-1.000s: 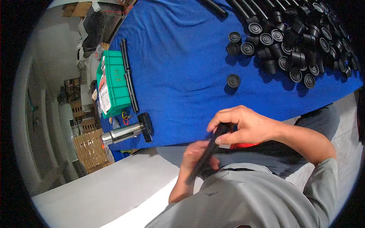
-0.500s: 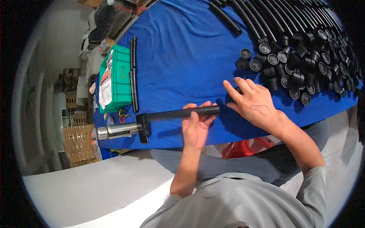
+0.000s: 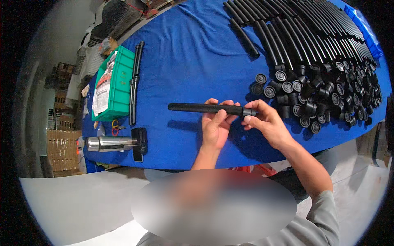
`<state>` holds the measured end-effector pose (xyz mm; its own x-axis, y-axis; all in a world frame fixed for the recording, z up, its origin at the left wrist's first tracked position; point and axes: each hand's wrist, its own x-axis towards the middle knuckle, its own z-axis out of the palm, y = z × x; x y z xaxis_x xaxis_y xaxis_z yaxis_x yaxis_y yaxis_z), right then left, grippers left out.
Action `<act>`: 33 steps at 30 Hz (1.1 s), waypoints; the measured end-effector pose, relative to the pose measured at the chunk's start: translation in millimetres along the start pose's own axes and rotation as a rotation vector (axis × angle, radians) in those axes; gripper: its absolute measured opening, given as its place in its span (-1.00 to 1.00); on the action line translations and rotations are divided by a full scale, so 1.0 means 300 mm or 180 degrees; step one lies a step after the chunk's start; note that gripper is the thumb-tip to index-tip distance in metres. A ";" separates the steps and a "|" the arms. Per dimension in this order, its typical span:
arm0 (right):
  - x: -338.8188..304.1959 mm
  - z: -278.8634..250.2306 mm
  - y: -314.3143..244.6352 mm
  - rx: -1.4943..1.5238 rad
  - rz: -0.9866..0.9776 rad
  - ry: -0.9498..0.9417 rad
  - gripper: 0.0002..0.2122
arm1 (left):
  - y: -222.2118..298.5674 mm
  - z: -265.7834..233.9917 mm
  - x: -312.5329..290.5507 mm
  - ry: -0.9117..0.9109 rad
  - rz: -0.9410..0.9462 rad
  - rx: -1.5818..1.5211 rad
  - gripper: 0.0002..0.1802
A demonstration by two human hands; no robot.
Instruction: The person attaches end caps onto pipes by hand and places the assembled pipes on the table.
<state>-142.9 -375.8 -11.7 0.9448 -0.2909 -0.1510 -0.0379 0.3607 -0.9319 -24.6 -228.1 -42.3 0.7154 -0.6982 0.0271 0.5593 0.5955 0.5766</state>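
Above the blue-covered table (image 3: 176, 61), my left hand (image 3: 215, 127) is closed around a straight black tube (image 3: 188, 107), which lies nearly level across its fingers. At the tube's right end, a black end cap (image 3: 248, 112) is pinched between the thumb and fingers of my right hand (image 3: 269, 125). The cap meets the tube end; how deep it sits is hard to see. Just right of my hands spreads a heap of similar round black caps (image 3: 303, 96). Behind the heap, many black tubes (image 3: 287, 41) lie in rows, with a single tube (image 3: 244, 37) apart on their left.
On the left stands a green crate (image 3: 122, 86) with printed paper in it. Black tubes (image 3: 133, 90) lie along its right side. Nearer the front edge are a steel flask (image 3: 111, 143), a phone-like black object (image 3: 138, 141) and scissors with coloured handles (image 3: 115, 129).
My right hand, half a second ago spread near the caps, is now at the tube's right end pinching a cap. The tube has shifted left in my left hand. The whole view has shifted somewhat.
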 end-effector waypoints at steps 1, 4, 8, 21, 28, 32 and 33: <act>0.002 0.006 0.009 0.0444 0.0058 -0.0011 -0.74 | 0.003 0.000 -0.006 0.0045 -0.0004 0.0042 -0.60; 0.011 -0.005 0.027 0.0554 0.0110 -0.0089 -0.74 | 0.008 0.000 -0.003 0.0096 0.0020 0.0161 -0.62; 0.011 -0.003 0.043 0.0549 0.0061 -0.0009 -0.72 | 0.009 0.033 -0.014 0.0221 0.0035 0.0343 -0.64; 0.004 0.021 0.074 -0.0276 -0.0477 0.0091 -0.70 | -0.014 0.035 -0.028 0.0401 0.0147 0.0234 -0.65; 0.017 0.019 0.083 -0.1018 -0.0862 0.0241 -0.72 | -0.025 0.050 -0.028 0.0592 0.0191 0.0238 -0.68; 0.016 0.018 0.071 -0.1399 -0.1006 0.0290 -0.71 | -0.019 0.047 -0.022 0.0577 0.0167 0.0194 -0.67; 0.015 0.019 0.067 -0.1396 -0.1042 0.0296 -0.71 | -0.020 0.045 -0.021 0.0546 0.0177 0.0209 -0.67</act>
<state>-137.6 -364.9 -29.3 0.8980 -0.4102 0.1595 0.1020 -0.1586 -0.9821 -38.0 -232.7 -35.0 0.8085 -0.5836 -0.0760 0.4925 0.6002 0.6302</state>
